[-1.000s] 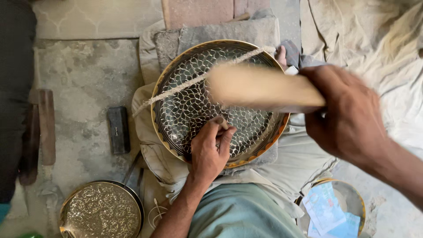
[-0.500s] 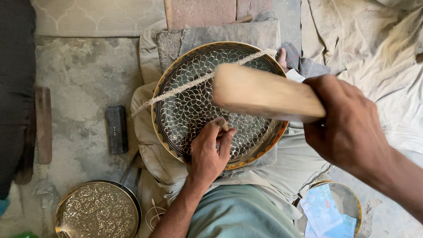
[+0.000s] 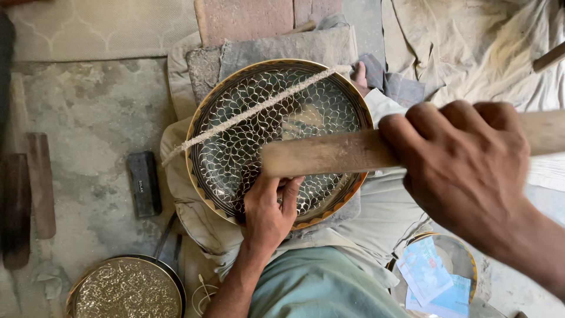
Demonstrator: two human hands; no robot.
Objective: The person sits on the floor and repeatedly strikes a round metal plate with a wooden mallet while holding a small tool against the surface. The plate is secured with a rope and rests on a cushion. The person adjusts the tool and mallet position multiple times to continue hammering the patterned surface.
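Right now the right hand (image 3: 465, 171) is clenched tight round a wooden mallet (image 3: 329, 154) held over the engraved brass plate (image 3: 235, 153) on the lap — the left hand (image 3: 269, 209) pinches something small, hidden, against its lower face

left hand (image 3: 268, 212) pressing engraved plate (image 3: 235, 159) | right hand (image 3: 465, 165) clutching wooden mallet (image 3: 329, 154)

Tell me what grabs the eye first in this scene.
The round engraved brass plate with a scale-like pattern fills the middle, a rope stretched slantwise across it. The right hand holds a wooden stick over it, while the left hand rests on its lower rim. A second patterned plate sits bottom left.
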